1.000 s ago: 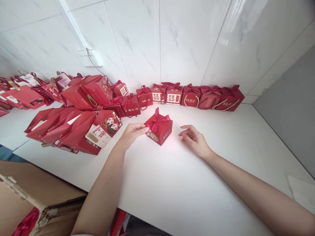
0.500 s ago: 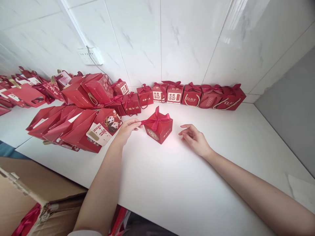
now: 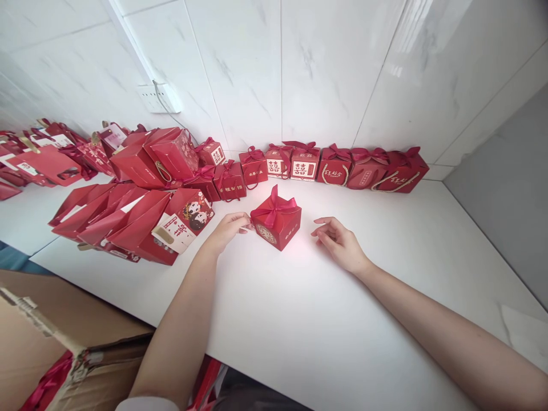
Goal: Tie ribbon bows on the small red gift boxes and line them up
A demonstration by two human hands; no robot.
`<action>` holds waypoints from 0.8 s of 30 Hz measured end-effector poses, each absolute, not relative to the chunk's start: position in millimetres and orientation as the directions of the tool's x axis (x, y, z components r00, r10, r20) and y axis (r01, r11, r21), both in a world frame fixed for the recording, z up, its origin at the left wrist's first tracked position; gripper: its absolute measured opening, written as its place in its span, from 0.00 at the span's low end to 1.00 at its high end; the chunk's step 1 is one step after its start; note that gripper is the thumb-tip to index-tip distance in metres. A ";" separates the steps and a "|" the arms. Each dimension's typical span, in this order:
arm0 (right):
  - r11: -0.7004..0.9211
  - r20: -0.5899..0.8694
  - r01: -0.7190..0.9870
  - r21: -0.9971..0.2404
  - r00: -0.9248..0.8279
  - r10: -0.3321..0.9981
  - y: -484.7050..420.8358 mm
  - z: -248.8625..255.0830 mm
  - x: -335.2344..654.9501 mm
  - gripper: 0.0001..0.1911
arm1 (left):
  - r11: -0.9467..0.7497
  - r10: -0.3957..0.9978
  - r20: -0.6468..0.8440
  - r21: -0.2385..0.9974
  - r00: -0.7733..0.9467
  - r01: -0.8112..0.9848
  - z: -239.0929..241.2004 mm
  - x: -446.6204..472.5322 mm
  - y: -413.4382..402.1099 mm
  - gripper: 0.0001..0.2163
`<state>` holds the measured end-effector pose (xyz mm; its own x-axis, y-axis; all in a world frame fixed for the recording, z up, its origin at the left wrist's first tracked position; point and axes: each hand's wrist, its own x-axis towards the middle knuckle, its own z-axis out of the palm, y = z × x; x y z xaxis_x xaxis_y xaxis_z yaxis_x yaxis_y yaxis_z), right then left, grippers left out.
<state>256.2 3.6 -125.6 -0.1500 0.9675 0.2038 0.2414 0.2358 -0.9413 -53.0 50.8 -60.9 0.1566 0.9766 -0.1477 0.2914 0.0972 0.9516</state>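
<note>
A small red gift box [image 3: 280, 231] stands on the white table, with a gold round pattern on one side and gold characters on another. A dark red ribbon [image 3: 276, 210] is tied in a bow over its top. At the box's left corner, my left hand [image 3: 232, 229] is closed in a pinch where the ribbon's left tail ends; the fingers hide most of that tail. Apart from the box on its right side, my right hand [image 3: 339, 244] rests by the tabletop, fingers loosely curved and apart, holding nothing.
Several ribboned red boxes [image 3: 303, 162] line the tiled wall. Larger red boxes [image 3: 141, 222] lean together on the left, and more are piled behind them. An opened cardboard carton [image 3: 81, 308] stands at the lower left. A socket [image 3: 158, 98] with a cable is on the wall.
My left hand has moved right, up to the box's corner, and the ribbon tail that stretched out to it no longer shows. My right hand and the box stay put.
</note>
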 end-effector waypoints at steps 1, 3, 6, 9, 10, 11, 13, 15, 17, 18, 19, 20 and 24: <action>0.234 0.201 0.244 -0.941 -0.151 0.968 3.6 -125.3 256.0 0.14 | 0.109 0.976 -0.159 0.948 0.148 0.300 -62.3 -52.9 51.1 0.09; 0.228 0.195 0.249 -0.941 -0.150 0.969 3.2 -124.5 255.6 0.14 | 0.124 0.981 -0.163 0.942 0.102 0.312 -65.1 -53.5 52.4 0.08; 0.219 0.185 0.257 -0.941 -0.150 0.971 2.1 -123.4 255.2 0.14 | 0.086 0.996 -0.080 0.951 -0.030 0.297 -65.3 -54.4 54.5 0.10; 0.215 0.180 0.261 -0.941 -0.152 0.972 1.1 -123.5 255.3 0.14 | -0.022 0.997 0.038 0.968 -0.062 0.251 -58.1 -51.9 52.6 0.16; 0.216 0.182 0.261 -0.941 -0.151 0.972 0.9 -124.0 255.3 0.14 | -0.067 0.997 0.074 0.970 -0.022 0.235 -54.9 -49.7 50.6 0.18; 0.218 0.183 0.260 -0.941 -0.151 0.971 0.8 -124.5 255.4 0.14 | -0.117 0.993 0.113 0.967 0.031 0.227 -51.8 -46.8 47.9 0.20; 0.216 0.180 0.260 -0.941 -0.153 0.972 0.8 -125.8 255.5 0.14 | -0.220 0.972 0.189 0.943 0.140 0.251 -46.9 -39.3 41.2 0.19; 0.210 0.174 0.263 -0.942 -0.154 0.973 0.8 -127.0 255.5 0.13 | -0.293 0.951 0.240 0.903 0.196 0.314 -44.2 -30.4 33.9 0.14; 0.211 0.174 0.264 -0.941 -0.157 0.972 0.9 -127.6 255.7 0.13 | -0.315 0.944 0.249 0.876 0.217 0.365 -42.9 -21.7 26.7 0.11; 0.214 0.176 0.262 -0.941 -0.162 0.971 0.9 -127.6 255.7 0.13 | -0.319 0.942 0.245 0.867 0.231 0.383 -42.3 -17.6 23.1 0.10; 0.220 0.180 0.258 -0.941 -0.169 0.969 0.8 -127.3 255.7 0.13 | -0.329 0.937 0.243 0.857 0.252 0.397 -41.6 -13.7 19.6 0.09; 0.226 0.186 0.254 -0.940 -0.174 0.967 0.6 -126.7 255.5 0.13 | -0.342 0.930 0.241 0.846 0.278 0.410 -40.8 -10.0 16.1 0.08; 0.350 0.325 0.246 -0.904 -0.137 0.936 -2.3 -120.7 254.0 0.18 | -0.380 0.913 0.254 0.816 0.319 0.435 -38.8 2.9 4.6 0.06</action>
